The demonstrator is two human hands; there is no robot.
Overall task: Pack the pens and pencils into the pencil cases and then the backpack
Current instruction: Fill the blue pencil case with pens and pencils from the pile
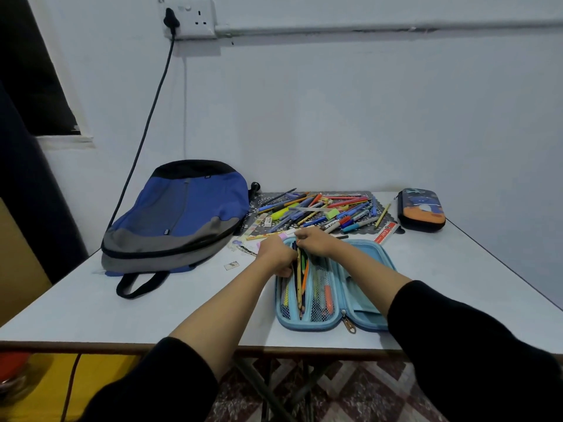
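While both hands work at the far end of the open light-blue pencil case (362,318), the left hand (275,254) curls round a bundle of pencils (300,284) lying lengthwise in the case's left half, and the right hand (313,240), just beside it, pinches the far tips of the same bundle. The case lies flat near the counter's (122,315) near edge. Just beyond the hands, a loose pile of pens and pencils (329,208) covers a dark mat (262,202). A blue and grey backpack (182,214) lies to the left, and a closed dark pencil case (422,210) sits at far right.
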